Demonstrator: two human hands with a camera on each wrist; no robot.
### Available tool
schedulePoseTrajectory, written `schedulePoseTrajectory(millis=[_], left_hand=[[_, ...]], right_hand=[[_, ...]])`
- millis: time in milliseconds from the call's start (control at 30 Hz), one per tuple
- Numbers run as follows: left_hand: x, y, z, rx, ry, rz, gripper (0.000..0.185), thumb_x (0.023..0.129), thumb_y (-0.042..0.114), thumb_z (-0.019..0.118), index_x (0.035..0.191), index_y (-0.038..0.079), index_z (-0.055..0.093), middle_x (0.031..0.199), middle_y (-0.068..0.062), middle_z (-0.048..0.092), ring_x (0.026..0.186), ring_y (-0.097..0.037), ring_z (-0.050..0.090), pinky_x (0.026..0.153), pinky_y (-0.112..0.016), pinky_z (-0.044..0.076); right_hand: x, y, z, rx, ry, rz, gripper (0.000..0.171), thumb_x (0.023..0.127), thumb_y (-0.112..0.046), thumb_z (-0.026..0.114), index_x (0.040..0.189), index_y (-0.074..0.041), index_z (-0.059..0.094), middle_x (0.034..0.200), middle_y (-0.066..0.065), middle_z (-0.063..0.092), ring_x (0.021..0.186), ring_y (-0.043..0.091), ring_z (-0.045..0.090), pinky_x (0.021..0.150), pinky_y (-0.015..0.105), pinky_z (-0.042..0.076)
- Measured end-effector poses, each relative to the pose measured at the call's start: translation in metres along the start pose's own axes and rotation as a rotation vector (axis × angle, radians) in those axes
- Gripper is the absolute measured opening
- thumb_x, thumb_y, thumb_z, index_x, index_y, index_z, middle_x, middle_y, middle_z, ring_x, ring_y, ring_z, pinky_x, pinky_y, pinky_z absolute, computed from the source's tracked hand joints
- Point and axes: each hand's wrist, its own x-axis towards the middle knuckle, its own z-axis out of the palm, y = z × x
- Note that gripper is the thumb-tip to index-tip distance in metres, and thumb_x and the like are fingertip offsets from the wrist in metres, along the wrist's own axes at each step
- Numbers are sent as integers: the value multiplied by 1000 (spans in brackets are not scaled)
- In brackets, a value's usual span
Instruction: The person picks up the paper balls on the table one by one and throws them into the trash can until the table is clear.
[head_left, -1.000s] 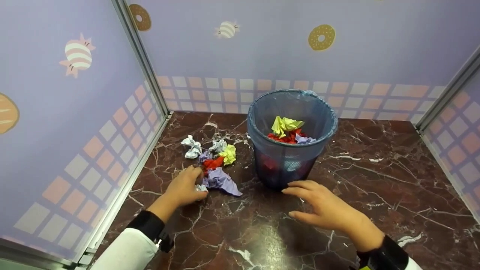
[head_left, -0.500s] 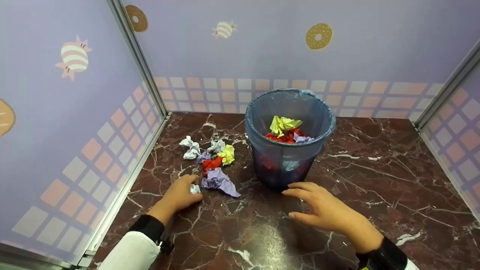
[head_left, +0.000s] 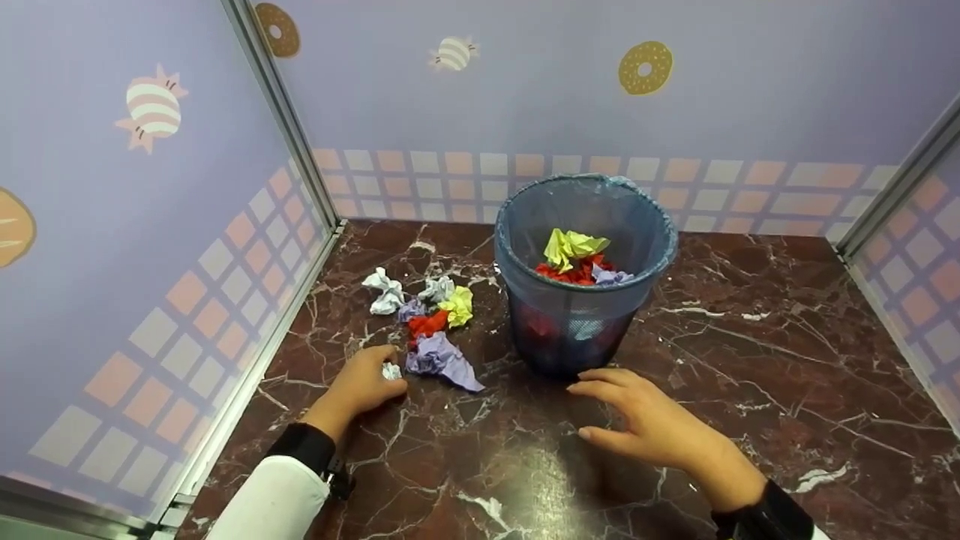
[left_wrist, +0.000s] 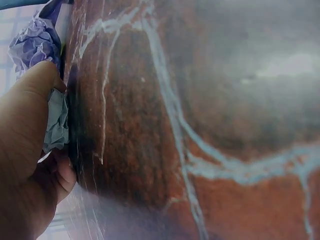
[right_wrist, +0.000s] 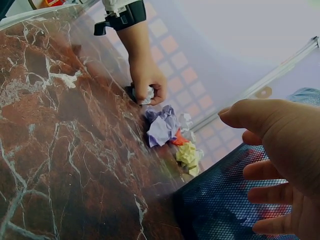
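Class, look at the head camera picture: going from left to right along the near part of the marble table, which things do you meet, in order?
Left hand pinching a small white paper ball → purple crumpled paper → mesh bin with blue liner → right hand, fingers spread beside the bin's base.

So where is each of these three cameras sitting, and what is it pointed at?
Head: looks down from above at the bin, paper wads and marble table; both hands and sleeves show.
Left wrist: close to the table, shows the left hand gripping a white paper wad.
Right wrist: low, faces across the right hand toward the left hand.
All three show that wad.
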Motion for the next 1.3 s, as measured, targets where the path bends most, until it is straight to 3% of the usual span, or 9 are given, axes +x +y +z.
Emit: schedulePoseTrajectory(millis=[267, 500, 900, 1100, 1300], left_hand=[[2, 1, 0, -33, -22, -44, 24, 67, 24, 76, 76, 19, 54, 74, 1, 55, 67, -19, 51, 61, -32, 42], [6, 1, 1, -7, -16, -11, 24, 65, 26, 75, 73, 19, 53, 78, 1, 55, 70, -18, 50, 63, -32, 42], [11, 0, 2, -20, -1, 5, 29, 65, 23, 74, 66, 15, 46, 67, 2, 45, 61, -17, 45, 55, -30, 37], [12, -1, 1, -56, -11, 2, 31, 65, 21, 74, 65, 13, 44, 64, 3, 39, 58, -16, 43, 53, -29, 35], [11, -2, -6, -162, 1, -23, 29, 65, 13, 71, 65, 10, 42, 63, 3, 37, 58, -15, 41, 53, -27, 34]], right_hand=[[0, 0, 4, 10, 9, 10, 53, 88, -49, 67, 135, -27, 57, 137, -3, 53, 126, 20, 51, 101, 47, 44], [0, 0, 4, 32, -7, 17, 52, 88, -49, 65, 135, -30, 55, 138, -4, 52, 128, 17, 49, 103, 44, 43], [5, 2, 3, 24, 18, 8, 52, 87, -47, 68, 134, -29, 57, 137, -4, 53, 125, 19, 51, 100, 47, 45], [10, 6, -7, -31, 27, -49, 53, 86, -46, 69, 133, -24, 59, 136, -1, 54, 123, 23, 52, 99, 50, 44], [13, 11, -28, -113, -4, -45, 56, 86, -49, 69, 136, -26, 57, 138, 5, 54, 127, 26, 48, 101, 56, 39]])
